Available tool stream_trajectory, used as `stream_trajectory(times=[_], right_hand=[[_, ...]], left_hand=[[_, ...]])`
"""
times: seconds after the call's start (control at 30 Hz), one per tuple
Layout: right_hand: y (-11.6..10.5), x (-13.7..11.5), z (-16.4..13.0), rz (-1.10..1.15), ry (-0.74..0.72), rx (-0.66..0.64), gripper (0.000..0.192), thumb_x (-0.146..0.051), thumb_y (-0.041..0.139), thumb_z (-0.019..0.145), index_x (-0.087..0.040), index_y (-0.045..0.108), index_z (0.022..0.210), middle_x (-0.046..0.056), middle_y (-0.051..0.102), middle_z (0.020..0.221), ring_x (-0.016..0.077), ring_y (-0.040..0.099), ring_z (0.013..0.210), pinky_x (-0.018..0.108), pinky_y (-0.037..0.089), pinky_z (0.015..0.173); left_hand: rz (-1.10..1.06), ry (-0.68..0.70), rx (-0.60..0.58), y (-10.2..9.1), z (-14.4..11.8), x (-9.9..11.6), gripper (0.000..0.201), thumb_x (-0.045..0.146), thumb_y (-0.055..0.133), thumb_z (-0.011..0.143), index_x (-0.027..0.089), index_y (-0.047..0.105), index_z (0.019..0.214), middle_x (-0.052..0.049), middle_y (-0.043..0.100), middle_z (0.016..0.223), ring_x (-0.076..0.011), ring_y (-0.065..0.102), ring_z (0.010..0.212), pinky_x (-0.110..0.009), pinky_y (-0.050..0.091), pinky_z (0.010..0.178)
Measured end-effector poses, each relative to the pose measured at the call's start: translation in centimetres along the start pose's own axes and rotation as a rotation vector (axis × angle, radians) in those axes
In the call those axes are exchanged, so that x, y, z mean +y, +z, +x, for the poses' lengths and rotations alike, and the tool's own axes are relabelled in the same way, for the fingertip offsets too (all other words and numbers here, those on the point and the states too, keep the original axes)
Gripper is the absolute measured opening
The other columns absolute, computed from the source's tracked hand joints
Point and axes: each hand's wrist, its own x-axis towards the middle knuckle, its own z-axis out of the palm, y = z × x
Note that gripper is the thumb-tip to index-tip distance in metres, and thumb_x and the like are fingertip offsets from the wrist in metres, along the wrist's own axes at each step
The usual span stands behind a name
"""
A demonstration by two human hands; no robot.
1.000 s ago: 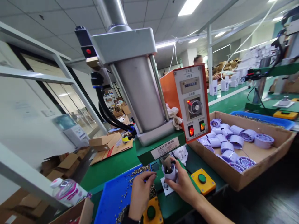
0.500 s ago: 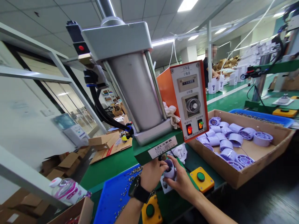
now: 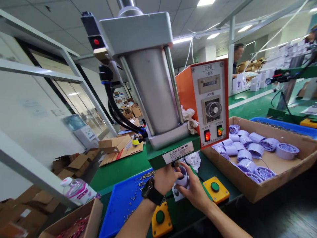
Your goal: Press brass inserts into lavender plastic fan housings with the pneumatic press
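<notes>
Under the head of a pneumatic press, a white round plastic housing stands on a pale metal fixture block. My right hand is closed around the housing's right side, thumb in front and fingers behind. My left hand, with a dark watch on the wrist, reaches over the housing's left rim. Its fingers are bent together at the opening, and whatever they pinch inside is hidden. Just above these fingers sits the press's ram tip.
Yellow button boxes flank the fixture. A blue tray of small metal parts lies left, a cardboard box of white housings right. An orange control box adjoins the press. Another person stands far behind.
The view has shifted a little, so the press and boxes appear farther right. Both hands stay at the housing, the left fingers still at its opening.
</notes>
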Motion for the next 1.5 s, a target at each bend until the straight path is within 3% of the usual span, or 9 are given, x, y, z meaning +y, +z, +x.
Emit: stream_trajectory(times=[0.2, 0.37, 0.47, 0.6, 0.7, 0.9, 1.07, 1.33, 1.5], right_hand=[[-0.4, 0.0, 0.0, -0.139, -0.061, -0.032, 0.069, -0.022, 0.064, 0.075, -0.022, 0.035, 0.137, 0.009, 0.054, 0.132, 0.0247, 0.051, 0.122, 0.042, 0.042, 0.104], [-4.6, 1.7, -2.1, -0.541, -0.191, -0.018, 0.055, -0.025, 0.064, 0.079, -0.025, 0.046, 0.131, 0.007, 0.061, 0.122, 0.0284, 0.054, 0.112, 0.048, 0.042, 0.097], [-8.0, 4.3, -4.9, -0.724, -0.210, 0.112, 0.029, -0.033, 0.054, 0.088, -0.024, 0.057, 0.116, 0.007, 0.066, 0.106, 0.0270, 0.058, 0.097, 0.047, 0.043, 0.088], [-9.7, 7.1, -7.7, -0.822, -0.324, 0.222, 0.025, -0.035, 0.046, 0.092, -0.022, 0.061, 0.108, 0.008, 0.068, 0.100, 0.0269, 0.057, 0.091, 0.046, 0.042, 0.084], [-9.2, 7.9, -8.3, -0.855, -0.362, 0.269, 0.026, -0.034, 0.046, 0.093, -0.020, 0.061, 0.109, 0.009, 0.069, 0.100, 0.0275, 0.056, 0.091, 0.046, 0.040, 0.086], [-8.6, 8.6, -8.3, -0.847, -0.413, 0.344, 0.031, -0.037, 0.043, 0.095, -0.016, 0.064, 0.104, 0.011, 0.068, 0.098, 0.0268, 0.054, 0.091, 0.044, 0.042, 0.085], [-8.6, 8.9, -8.3, -0.831, -0.406, 0.349, 0.028, -0.035, 0.042, 0.094, -0.018, 0.064, 0.101, 0.011, 0.067, 0.099, 0.0273, 0.054, 0.093, 0.045, 0.041, 0.086], [-6.8, 5.0, -6.3, -0.492, -0.133, 0.260, 0.031, -0.038, 0.049, 0.090, -0.024, 0.053, 0.117, 0.009, 0.063, 0.109, 0.0266, 0.058, 0.101, 0.046, 0.045, 0.089], [-3.3, 1.5, -2.2, -0.027, -0.016, 0.003, 0.068, -0.037, 0.058, 0.086, -0.030, 0.022, 0.144, 0.009, 0.049, 0.135, 0.0227, 0.052, 0.119, 0.040, 0.044, 0.100]], left_hand=[[-0.008, -0.058, -0.024, 0.1, 0.3, 0.7, 0.003, 0.018, 0.065, 0.069, 0.017, 0.067, 0.072, -0.006, 0.071, 0.085, -0.0222, 0.065, 0.085, -0.031, 0.046, 0.077], [-0.079, -0.085, 0.112, -0.2, -3.3, -0.4, 0.021, 0.030, 0.058, 0.082, 0.020, 0.068, 0.096, -0.005, 0.072, 0.097, -0.0207, 0.065, 0.091, -0.032, 0.049, 0.081], [0.027, -0.066, 0.331, 2.3, -8.7, -3.4, 0.024, 0.029, 0.048, 0.089, 0.023, 0.067, 0.103, -0.004, 0.071, 0.104, -0.0214, 0.064, 0.098, -0.036, 0.050, 0.087], [0.321, 0.067, 0.368, 8.1, -15.5, -7.9, 0.029, 0.023, 0.053, 0.085, 0.024, 0.063, 0.112, -0.002, 0.072, 0.103, -0.0205, 0.065, 0.088, -0.032, 0.053, 0.075], [0.429, 0.062, 0.349, 10.2, -17.3, -8.6, 0.033, 0.021, 0.053, 0.085, 0.022, 0.061, 0.116, -0.004, 0.071, 0.105, -0.0213, 0.065, 0.088, -0.031, 0.053, 0.072], [0.296, -0.302, 0.084, 6.4, -11.8, -6.7, 0.035, 0.023, 0.031, 0.096, 0.024, 0.064, 0.107, -0.004, 0.070, 0.104, -0.0202, 0.062, 0.099, -0.035, 0.049, 0.087], [0.324, -0.339, -0.205, 5.9, -5.9, -9.6, 0.022, 0.027, 0.055, 0.083, 0.018, 0.065, 0.101, -0.011, 0.070, 0.105, -0.0275, 0.064, 0.103, -0.037, 0.051, 0.083], [0.311, -0.333, -0.218, 7.2, -4.8, -9.9, 0.029, 0.008, 0.040, 0.083, 0.016, 0.065, 0.094, -0.014, 0.070, 0.101, -0.0249, 0.066, 0.099, -0.035, 0.051, 0.080], [0.307, -0.360, -0.185, 7.3, -5.3, -9.7, 0.030, 0.010, 0.036, 0.087, 0.018, 0.065, 0.094, -0.012, 0.070, 0.098, -0.0242, 0.067, 0.096, -0.035, 0.050, 0.078]])
